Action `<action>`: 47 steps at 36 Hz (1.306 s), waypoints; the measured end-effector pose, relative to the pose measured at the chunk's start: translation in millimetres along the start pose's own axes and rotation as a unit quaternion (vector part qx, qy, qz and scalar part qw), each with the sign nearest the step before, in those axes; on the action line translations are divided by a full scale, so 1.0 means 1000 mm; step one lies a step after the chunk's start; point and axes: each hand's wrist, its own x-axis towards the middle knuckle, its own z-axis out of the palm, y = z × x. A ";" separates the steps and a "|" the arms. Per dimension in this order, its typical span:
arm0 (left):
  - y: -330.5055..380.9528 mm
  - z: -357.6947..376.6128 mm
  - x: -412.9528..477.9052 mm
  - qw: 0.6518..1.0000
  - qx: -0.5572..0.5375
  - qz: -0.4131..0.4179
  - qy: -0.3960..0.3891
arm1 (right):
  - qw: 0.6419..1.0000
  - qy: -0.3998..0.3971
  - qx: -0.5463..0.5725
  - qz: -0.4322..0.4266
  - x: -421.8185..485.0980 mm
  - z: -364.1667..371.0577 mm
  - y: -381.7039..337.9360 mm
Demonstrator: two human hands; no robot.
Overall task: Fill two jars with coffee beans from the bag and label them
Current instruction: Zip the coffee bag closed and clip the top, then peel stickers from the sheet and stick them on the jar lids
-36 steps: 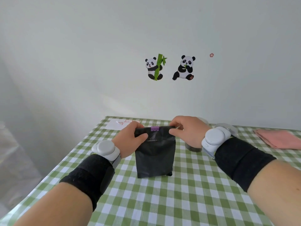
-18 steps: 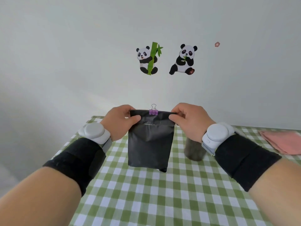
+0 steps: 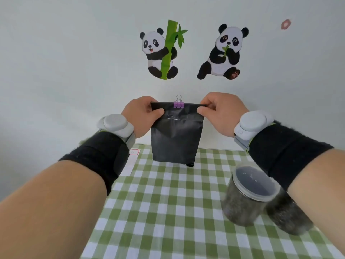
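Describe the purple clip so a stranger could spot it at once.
Below the two panda stickers on the wall, the left hand and right hand pinch the top corners of a black bag. Midway along its folded top edge sits the binder clip: small, purple, wire loop standing up, the bag's only colour.

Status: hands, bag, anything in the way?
Left hand, right hand pinch top corners of bag. Purple clip on its top edge. Lidded jar by right forearm, not blocking.

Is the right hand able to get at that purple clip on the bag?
Probably yes. The clip sits uncovered atop the bag, beside the right hand, which must first release its corner; the left hand holds the other.
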 end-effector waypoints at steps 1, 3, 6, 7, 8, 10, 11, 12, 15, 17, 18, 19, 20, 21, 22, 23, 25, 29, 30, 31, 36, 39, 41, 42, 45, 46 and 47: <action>-0.004 0.005 0.008 1.000 0.003 -0.003 0.001 | 1.000 0.000 0.001 0.003 0.007 0.005 0.004; -0.007 0.011 0.015 1.000 0.010 -0.004 0.002 | 1.000 -0.002 0.001 0.008 0.013 0.008 0.006; -0.015 0.023 0.020 1.000 0.002 -0.007 -0.014 | 0.999 -0.034 0.009 0.030 0.020 0.015 0.013; -0.017 0.026 0.019 1.000 -0.008 -0.011 -0.015 | 0.997 -0.050 0.024 0.044 0.020 0.016 0.016; -0.017 0.027 0.018 1.000 -0.016 -0.012 -0.010 | 0.996 -0.060 0.039 0.053 0.020 0.016 0.017; -0.014 0.028 0.014 1.000 -0.024 -0.010 -0.003 | 0.994 -0.061 0.054 0.069 0.017 0.014 0.021; -0.014 0.028 0.012 1.000 -0.024 -0.008 0.002 | 0.994 -0.054 0.055 0.071 0.016 0.014 0.022; -0.012 0.027 0.010 1.000 -0.026 -0.005 0.008 | 0.995 -0.046 0.058 0.074 0.013 0.012 0.024; -0.005 0.021 0.001 0.998 -0.037 -0.006 0.044 | 0.995 -0.030 0.063 0.076 -0.001 0.002 0.025; 0.000 0.018 -0.006 0.996 -0.047 -0.002 0.069 | 0.995 -0.011 0.066 0.076 -0.011 -0.006 0.025; 0.005 0.017 -0.012 0.995 -0.055 0.006 0.081 | 0.995 0.005 0.069 0.077 -0.020 -0.012 0.026; 0.013 0.015 -0.019 0.994 -0.062 0.013 0.089 | 0.994 0.018 0.072 0.079 -0.030 -0.020 0.026; 0.013 0.014 -0.022 0.993 -0.071 0.014 0.098 | 0.993 0.024 0.076 0.083 -0.033 -0.020 0.026; 0.019 0.012 -0.029 0.991 -0.082 0.019 0.103 | 0.993 0.031 0.078 0.086 -0.042 -0.026 0.027; 0.029 0.011 -0.038 0.990 -0.095 0.026 0.104 | 0.992 0.037 0.079 0.090 -0.054 -0.035 0.028; 0.030 0.012 -0.041 0.989 -0.108 0.022 0.103 | 0.991 0.040 0.082 0.095 -0.056 -0.034 0.029; 0.049 0.014 -0.063 0.987 -0.132 0.031 0.089 | 0.990 0.055 0.078 0.104 -0.081 -0.051 0.031; 0.067 0.033 -0.100 0.987 -0.158 0.036 0.019 | 0.987 0.078 0.067 0.125 -0.116 -0.067 0.041; 0.064 0.039 -0.105 0.987 -0.160 0.031 0.000 | 0.987 0.080 0.061 0.128 -0.119 -0.065 0.044; 0.069 0.046 -0.116 0.986 -0.163 0.028 -0.022 | 0.986 0.086 0.054 0.133 -0.132 -0.069 0.050; 0.089 0.081 -0.151 0.978 -0.184 0.008 -0.102 | 0.981 0.084 0.047 0.166 -0.182 -0.072 0.079; 0.099 0.099 -0.161 0.974 -0.182 -0.007 -0.136 | 0.979 0.074 0.059 0.182 -0.206 -0.069 0.092; 0.101 0.109 -0.166 0.973 -0.169 -0.017 -0.157 | 0.978 0.059 0.070 0.188 -0.217 -0.065 0.098; 0.103 0.115 -0.170 0.971 -0.168 -0.023 -0.168 | 0.977 0.053 0.077 0.193 -0.223 -0.063 0.102; 0.106 0.128 -0.175 0.969 -0.167 -0.037 -0.181 | 0.974 0.030 0.087 0.207 -0.236 -0.056 0.110; 0.108 0.132 -0.176 0.970 -0.158 -0.039 -0.179 | 0.974 0.020 0.087 0.208 -0.238 -0.054 0.112; 0.105 0.133 -0.177 0.973 -0.146 -0.043 -0.176 | 0.974 0.011 0.088 0.210 -0.239 -0.050 0.111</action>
